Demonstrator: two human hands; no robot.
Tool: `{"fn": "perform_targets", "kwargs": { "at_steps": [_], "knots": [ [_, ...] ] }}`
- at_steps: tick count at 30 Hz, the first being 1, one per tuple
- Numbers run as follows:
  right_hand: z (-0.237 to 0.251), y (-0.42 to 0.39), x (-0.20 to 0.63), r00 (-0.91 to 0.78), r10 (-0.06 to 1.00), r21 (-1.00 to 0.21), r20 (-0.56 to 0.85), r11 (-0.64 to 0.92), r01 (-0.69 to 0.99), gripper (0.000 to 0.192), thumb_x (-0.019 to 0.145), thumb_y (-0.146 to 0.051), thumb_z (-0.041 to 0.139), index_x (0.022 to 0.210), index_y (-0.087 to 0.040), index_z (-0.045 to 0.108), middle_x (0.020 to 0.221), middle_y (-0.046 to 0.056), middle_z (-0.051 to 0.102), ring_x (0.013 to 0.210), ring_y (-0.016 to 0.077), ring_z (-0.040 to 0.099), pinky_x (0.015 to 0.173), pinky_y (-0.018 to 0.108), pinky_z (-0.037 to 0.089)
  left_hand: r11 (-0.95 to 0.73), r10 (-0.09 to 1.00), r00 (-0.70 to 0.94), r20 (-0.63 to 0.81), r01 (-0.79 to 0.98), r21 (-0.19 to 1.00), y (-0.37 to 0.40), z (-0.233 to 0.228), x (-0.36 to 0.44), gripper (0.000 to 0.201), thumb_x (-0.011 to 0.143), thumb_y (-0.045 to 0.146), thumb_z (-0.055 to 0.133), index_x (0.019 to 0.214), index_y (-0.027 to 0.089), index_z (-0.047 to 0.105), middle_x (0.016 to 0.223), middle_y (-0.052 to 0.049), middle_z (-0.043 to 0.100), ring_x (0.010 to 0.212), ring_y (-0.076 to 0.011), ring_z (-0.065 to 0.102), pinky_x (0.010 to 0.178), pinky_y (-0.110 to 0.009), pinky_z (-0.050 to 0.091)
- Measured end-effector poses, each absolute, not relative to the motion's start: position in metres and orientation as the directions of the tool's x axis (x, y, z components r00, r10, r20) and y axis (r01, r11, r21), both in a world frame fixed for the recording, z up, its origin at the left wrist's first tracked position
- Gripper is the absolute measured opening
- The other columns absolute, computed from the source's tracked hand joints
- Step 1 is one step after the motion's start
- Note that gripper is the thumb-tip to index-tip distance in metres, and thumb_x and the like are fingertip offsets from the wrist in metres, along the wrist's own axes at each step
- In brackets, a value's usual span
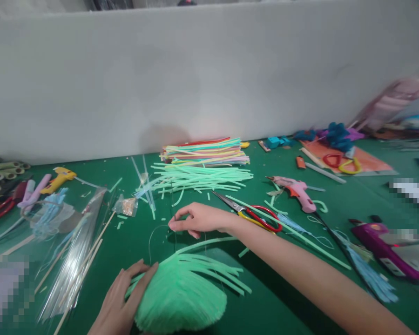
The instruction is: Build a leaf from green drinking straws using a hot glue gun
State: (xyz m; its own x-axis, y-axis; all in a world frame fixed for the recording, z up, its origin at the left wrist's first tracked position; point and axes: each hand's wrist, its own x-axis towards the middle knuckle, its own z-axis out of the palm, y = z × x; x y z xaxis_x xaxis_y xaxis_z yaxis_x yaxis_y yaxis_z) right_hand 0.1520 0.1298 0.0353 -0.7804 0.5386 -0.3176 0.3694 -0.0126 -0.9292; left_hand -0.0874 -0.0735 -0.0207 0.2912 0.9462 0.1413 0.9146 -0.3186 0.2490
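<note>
My left hand (120, 300) rests on the left side of a flat fan of light green strips (181, 293) lying on the green table (272, 302). My right hand (199, 218) reaches across above the fan, its thumb and forefinger pinching a thin wire or thread (152, 235) that curves down toward the fan. A long green stem (209, 242) runs out from the fan under my right wrist. Red-handled scissors (254, 215) lie just right of my right hand.
Loose green strips (199, 179) and a stack of coloured strips (206, 151) lie beyond my hands. A pink glue gun (298, 191) sits to the right, a yellow one (57, 179) at left. Clear plastic sleeves and wooden sticks (78, 260) lie left. A grey partition (209, 79) backs the table.
</note>
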Motion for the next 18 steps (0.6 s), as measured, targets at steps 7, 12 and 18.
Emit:
{"fn": "perform_targets", "kwargs": {
  "at_steps": [7, 12, 18],
  "knots": [
    [0.044, 0.126, 0.161, -0.803, 0.539, -0.961, -0.255, -0.233, 0.148, 0.042, 0.072, -0.052, 0.077, 0.084, -0.016, 0.062, 0.086, 0.003, 0.07, 0.07, 0.0123, 0.067, 0.06, 0.023, 0.053, -0.379, 0.925, 0.354, 0.137, 0.887, 0.264, -0.045, 0.004, -0.096, 0.054, 0.079, 0.024, 0.067, 0.131, 0.035, 0.057, 0.129, -0.005, 0.064, 0.118, -0.0261, 0.063, 0.093, -0.036, 0.057],
    [0.053, 0.106, 0.164, -0.807, 0.548, -0.933, -0.22, -0.36, 0.01, 0.046, 0.069, -0.049, 0.081, 0.084, -0.017, 0.052, 0.079, 0.003, 0.074, 0.067, 0.014, 0.072, 0.066, 0.026, 0.057, -0.32, 0.947, 0.288, 0.14, 0.847, 0.424, -0.036, 0.027, -0.094, 0.031, 0.079, 0.042, 0.071, 0.11, 0.038, 0.071, 0.107, 0.002, 0.077, 0.102, -0.025, 0.072, 0.085, -0.034, 0.06],
    [0.064, 0.094, 0.181, -0.648, 0.74, -0.936, -0.179, -0.332, -0.12, 0.041, 0.072, -0.046, 0.08, 0.084, -0.017, 0.054, 0.084, 0.006, 0.076, 0.074, 0.017, 0.074, 0.07, 0.029, 0.058, 0.079, 0.997, -0.049, -0.063, 0.651, 0.755, -0.008, 0.046, -0.081, 0.03, 0.078, 0.054, 0.069, 0.081, 0.024, 0.068, 0.079, -0.001, 0.075, 0.074, -0.0188, 0.071, 0.065, -0.025, 0.056]
  ]
}}
